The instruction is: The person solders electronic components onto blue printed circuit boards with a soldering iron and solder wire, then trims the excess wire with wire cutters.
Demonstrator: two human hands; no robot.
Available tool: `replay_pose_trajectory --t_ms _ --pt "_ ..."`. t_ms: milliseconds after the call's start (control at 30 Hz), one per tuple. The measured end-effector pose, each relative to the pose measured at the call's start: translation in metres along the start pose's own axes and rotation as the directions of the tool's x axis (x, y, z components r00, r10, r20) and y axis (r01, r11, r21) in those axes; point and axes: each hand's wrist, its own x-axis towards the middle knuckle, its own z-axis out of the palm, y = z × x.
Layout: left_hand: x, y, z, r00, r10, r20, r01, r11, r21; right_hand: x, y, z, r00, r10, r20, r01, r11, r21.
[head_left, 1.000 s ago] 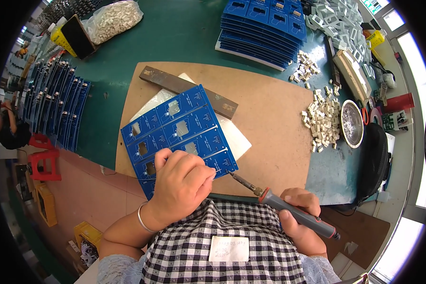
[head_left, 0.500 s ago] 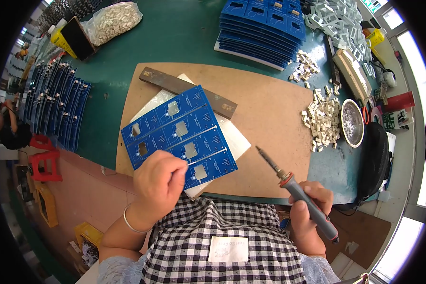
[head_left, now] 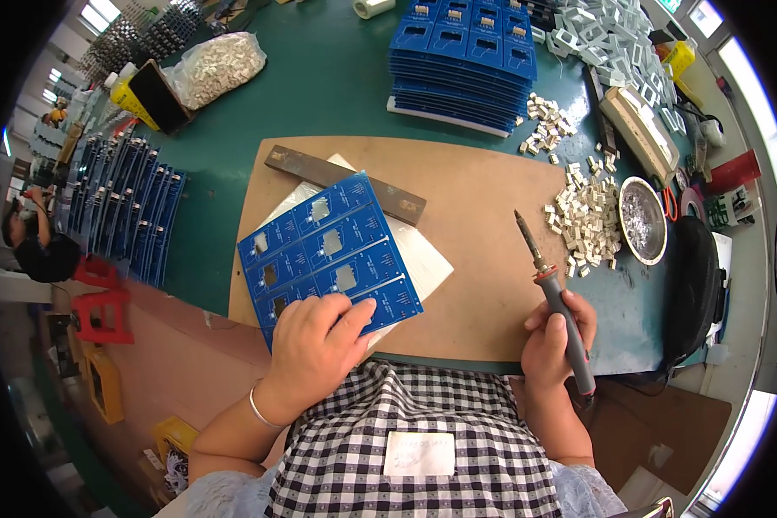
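Note:
My right hand (head_left: pixel 561 337) is closed round the grey handle of a soldering iron (head_left: pixel 558 304). Its metal tip points up and away, over the brown mat and apart from the board. On the mat, a blue circuit board panel (head_left: pixel 373 226) with several rectangular cut-outs lies tilted on a white slab (head_left: pixel 430 266) beside a dark metal bar (head_left: pixel 345 184). My left hand (head_left: pixel 315 350) is on the near edge of this circuit board, with its fingers curled and the thumb against the surface. The fingers cover the near corner, and their undersides are hidden.
Small cream-coloured components (head_left: pixel 583 216) lie heaped at the right, beside a metal bowl (head_left: pixel 643 220). Blue boards (head_left: pixel 462 82) are stacked at the back; more boards (head_left: pixel 129 207) stand in a row at the left. A bag of parts (head_left: pixel 220 69) sits far left. Another person (head_left: pixel 38 233) is beyond.
My left hand has come down onto the circuit board from a raised, pinched pose. The soldering iron has swung more upright and moved slightly away from me. The whole view has shifted a little.

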Motion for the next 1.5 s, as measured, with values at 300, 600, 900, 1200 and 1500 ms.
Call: replay_pose_trajectory --t_ms 300,600,900,1200,1500 --pt "0.003 -0.034 -0.071 0.889 0.175 -0.422 -0.063 0.962 0.266 -0.001 0.006 0.009 0.992 0.092 -0.081 -0.091 0.996 0.017" --pt "-0.005 -0.061 -0.143 0.752 -0.03 -0.658 0.131 0.986 0.105 -0.013 0.03 -0.002 0.996 0.052 -0.071 -0.053 0.999 -0.012" --pt "-0.032 -0.105 -0.12 0.765 -0.644 -0.022 0.008 0.043 -0.999 -0.011 0.024 -0.014 0.992 0.125 0.011 -0.12 0.974 -0.191" --pt "-0.069 -0.129 -0.062 0.652 -0.618 0.441 0.204 -0.417 -0.886 -0.001 -0.011 0.012 0.994 0.104 0.033 -0.086 0.931 -0.354" --pt "-0.084 -0.138 -0.061 0.57 -0.675 0.468 0.259 -0.394 -0.882 -0.005 -0.01 0.012 0.996 0.085 -0.008 -0.079 0.883 -0.462"
